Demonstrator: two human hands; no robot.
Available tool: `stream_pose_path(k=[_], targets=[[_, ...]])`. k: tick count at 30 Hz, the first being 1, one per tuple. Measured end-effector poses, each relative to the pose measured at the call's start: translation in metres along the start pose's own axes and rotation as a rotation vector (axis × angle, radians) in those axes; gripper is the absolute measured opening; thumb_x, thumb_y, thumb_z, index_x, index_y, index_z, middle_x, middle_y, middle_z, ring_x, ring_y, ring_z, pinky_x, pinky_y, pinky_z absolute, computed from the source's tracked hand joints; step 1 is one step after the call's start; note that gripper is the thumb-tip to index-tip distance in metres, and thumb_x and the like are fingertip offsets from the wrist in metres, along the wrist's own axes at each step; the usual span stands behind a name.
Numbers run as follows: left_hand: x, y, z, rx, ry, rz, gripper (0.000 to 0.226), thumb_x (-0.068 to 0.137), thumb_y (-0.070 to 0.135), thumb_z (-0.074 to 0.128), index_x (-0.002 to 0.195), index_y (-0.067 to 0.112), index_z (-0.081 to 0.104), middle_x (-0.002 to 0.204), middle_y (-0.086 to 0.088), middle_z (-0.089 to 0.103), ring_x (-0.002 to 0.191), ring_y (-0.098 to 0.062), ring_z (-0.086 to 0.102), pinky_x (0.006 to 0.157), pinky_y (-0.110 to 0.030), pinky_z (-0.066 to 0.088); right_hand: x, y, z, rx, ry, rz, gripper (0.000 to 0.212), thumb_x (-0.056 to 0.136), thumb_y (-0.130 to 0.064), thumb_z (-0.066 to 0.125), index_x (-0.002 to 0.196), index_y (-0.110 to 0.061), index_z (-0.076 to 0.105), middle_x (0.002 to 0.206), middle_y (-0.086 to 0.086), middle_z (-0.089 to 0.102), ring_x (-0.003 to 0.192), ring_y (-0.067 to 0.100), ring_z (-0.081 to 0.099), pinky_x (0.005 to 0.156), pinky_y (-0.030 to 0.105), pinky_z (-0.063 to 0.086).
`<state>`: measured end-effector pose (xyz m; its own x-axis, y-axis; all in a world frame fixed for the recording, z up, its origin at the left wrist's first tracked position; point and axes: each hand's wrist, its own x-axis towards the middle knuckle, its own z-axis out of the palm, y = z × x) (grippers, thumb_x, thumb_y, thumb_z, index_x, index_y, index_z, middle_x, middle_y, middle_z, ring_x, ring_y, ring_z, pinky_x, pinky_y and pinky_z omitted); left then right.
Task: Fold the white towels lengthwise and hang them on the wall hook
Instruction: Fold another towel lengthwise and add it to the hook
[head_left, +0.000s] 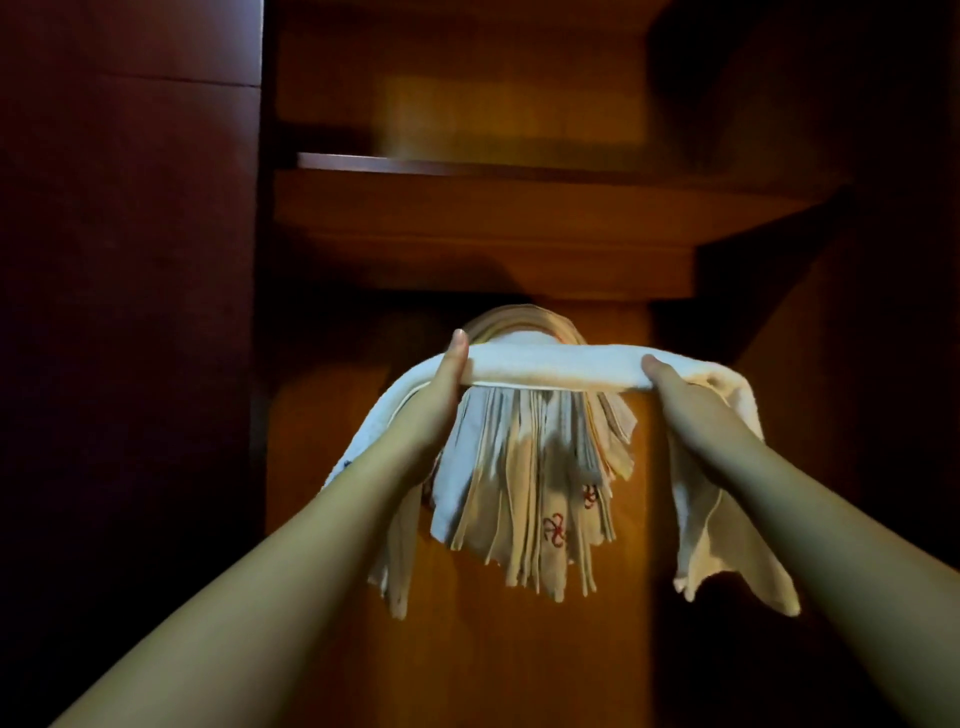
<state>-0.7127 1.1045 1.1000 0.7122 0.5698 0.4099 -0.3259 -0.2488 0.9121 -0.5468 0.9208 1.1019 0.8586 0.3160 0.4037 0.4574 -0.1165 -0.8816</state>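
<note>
Both arms reach up toward a bundle of hung towels (524, 467) that droops against a wooden wall panel (519, 649). Taking that bundle as the landmark: a folded white towel (556, 371) is stretched level across the bundle's upper part, in front of it, its long narrow fold running side to side.

The left hand (447, 384) grips the towel at the bundle's left edge, thumb lying up over the top of the fold and the other fingers hidden beneath it; the grip is wrapped on the cloth. The right hand (670, 384) holds the towel at the bundle's right edge, thumb on the front of the fold, the remaining fingers out of sight behind it; its grip is likewise closed around the cloth.

The towel's loose ends spill outward from each hand: one tail falls down to the left of the bundle behind the left forearm, the other hangs lower to the right of it. Several of the hung towels show red embroidered marks (553, 530) near their lower hems. The hook itself is hidden behind the cloth. Above the bundle juts a wooden shelf (493, 208).
</note>
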Motion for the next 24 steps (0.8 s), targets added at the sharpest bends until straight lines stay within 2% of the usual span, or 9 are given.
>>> stream_pose_path(k=[3,6,9,11,14,16,20,23,24], targets=[[0.035,0.002,-0.003,-0.020,0.032,0.032,0.070,0.087,0.079,0.041,0.108,0.018,0.069,0.111,-0.014,0.074,0.113,-0.027,0.067,0.108,-0.045,0.045,0.029,-0.013,0.013,-0.031,-0.010,-0.046,0.060,0.098,-0.065,0.032,0.113,-0.015,0.063,0.111,0.012,0.065,0.102,0.024,0.058,0.103,0.039,0.039],[0.068,0.005,-0.006,-0.009,0.077,0.036,0.090,0.069,0.092,0.046,0.115,0.018,0.069,0.118,-0.014,0.071,0.118,-0.029,0.063,0.112,-0.049,0.041,0.067,-0.025,0.024,-0.026,-0.003,-0.077,0.065,0.098,-0.065,0.034,0.127,-0.012,0.060,0.109,0.010,0.064,0.101,0.023,0.058,0.095,0.034,0.039],[0.097,0.010,-0.003,-0.036,0.075,0.006,0.071,0.091,0.076,0.039,0.101,0.014,0.072,0.096,-0.012,0.077,0.098,-0.025,0.072,0.095,-0.039,0.052,0.104,-0.035,0.035,0.002,-0.003,-0.102,0.068,0.095,-0.065,0.038,0.133,-0.012,0.058,0.116,0.012,0.066,0.103,0.025,0.060,0.097,0.035,0.042],[0.122,0.010,-0.001,-0.030,0.082,-0.019,0.071,0.095,0.072,0.037,0.104,0.012,0.072,0.091,-0.012,0.077,0.089,-0.024,0.074,0.083,-0.035,0.054,0.131,-0.040,0.041,0.001,-0.012,-0.112,0.068,0.097,-0.062,0.039,0.136,-0.010,0.055,0.119,0.015,0.064,0.108,0.028,0.059,0.097,0.036,0.042],[0.149,0.004,0.001,-0.012,0.099,-0.020,0.079,0.087,0.081,0.038,0.114,0.014,0.072,0.100,-0.014,0.076,0.096,-0.027,0.074,0.094,-0.041,0.054,0.158,-0.041,0.050,-0.003,-0.034,-0.131,0.066,0.099,-0.057,0.040,0.141,-0.008,0.051,0.136,0.017,0.057,0.123,0.031,0.054,0.103,0.036,0.039],[0.172,-0.003,0.001,0.026,0.122,-0.018,0.083,0.080,0.087,0.039,0.112,0.017,0.072,0.101,-0.014,0.077,0.096,-0.028,0.074,0.099,-0.046,0.052,0.175,-0.040,0.056,-0.019,-0.064,-0.153,0.063,0.101,-0.055,0.039,0.141,-0.009,0.051,0.138,0.016,0.055,0.125,0.031,0.052,0.097,0.034,0.037],[0.216,-0.027,-0.005,0.037,0.207,-0.018,0.086,0.070,0.092,0.045,0.112,0.022,0.072,0.109,-0.012,0.075,0.101,-0.028,0.072,0.101,-0.045,0.051,0.198,-0.029,0.072,-0.011,-0.113,-0.165,0.061,0.100,-0.056,0.038,0.131,-0.008,0.061,0.130,0.017,0.062,0.115,0.029,0.056,0.097,0.034,0.040],[0.233,-0.048,-0.008,0.036,0.265,-0.036,0.098,0.061,0.096,0.050,0.129,0.026,0.063,0.132,-0.011,0.064,0.117,-0.026,0.063,0.110,-0.044,0.042,0.202,-0.013,0.082,-0.018,-0.131,-0.123,0.059,0.102,-0.051,0.037,0.130,-0.005,0.060,0.130,0.020,0.059,0.113,0.031,0.055,0.091,0.033,0.038],[0.222,-0.049,-0.003,0.023,0.274,-0.035,0.092,0.069,0.088,0.049,0.133,0.023,0.060,0.132,-0.011,0.064,0.119,-0.026,0.061,0.111,-0.043,0.040,0.201,-0.007,0.083,-0.025,-0.129,-0.117,0.056,0.102,-0.050,0.036,0.126,-0.005,0.061,0.127,0.021,0.059,0.110,0.031,0.055,0.090,0.034,0.037]])
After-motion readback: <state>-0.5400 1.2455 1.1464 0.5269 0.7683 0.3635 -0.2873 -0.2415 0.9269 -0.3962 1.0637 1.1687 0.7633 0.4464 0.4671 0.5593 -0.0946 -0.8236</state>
